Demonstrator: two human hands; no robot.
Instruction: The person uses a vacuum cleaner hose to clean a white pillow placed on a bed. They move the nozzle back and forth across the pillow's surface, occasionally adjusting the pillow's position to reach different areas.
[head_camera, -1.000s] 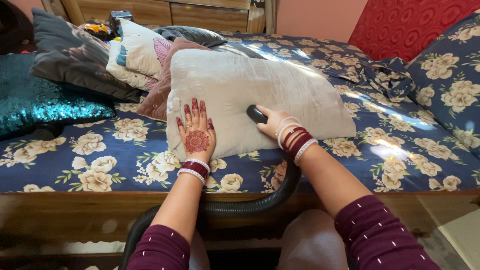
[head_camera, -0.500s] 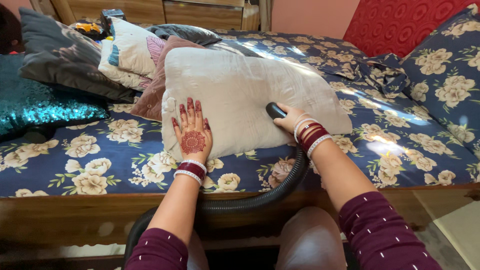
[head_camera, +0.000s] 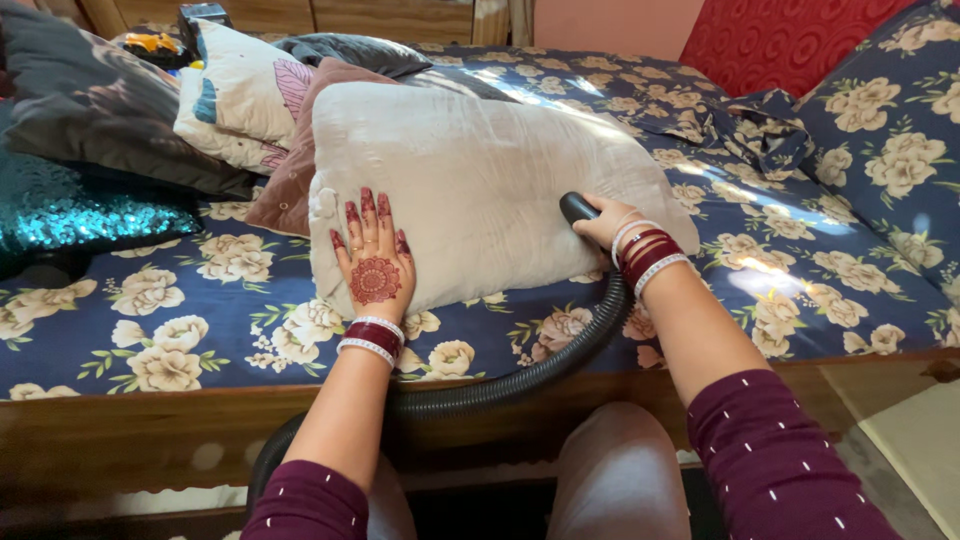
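Pillow held flat on the bed for vacuuming.

We note the left hand (head_camera: 374, 262) spread open, steadying the pillow (head_camera: 480, 190); the right hand (head_camera: 606, 222) apparently wraps the nozzle (head_camera: 577, 207), pressing it against the pillow's right end.

Showing an off-white pillow (head_camera: 480, 180) lying on a navy bedsheet (head_camera: 780, 250) patterned with cream flowers, beside a teal sequinned cushion (head_camera: 80, 210). Displaying a reddish-brown henna medallion on the left hand (head_camera: 372, 262), red and white bangles (head_camera: 645, 258), maroon white-flecked sleeves (head_camera: 770, 460), and a black ribbed hose (head_camera: 500, 390).
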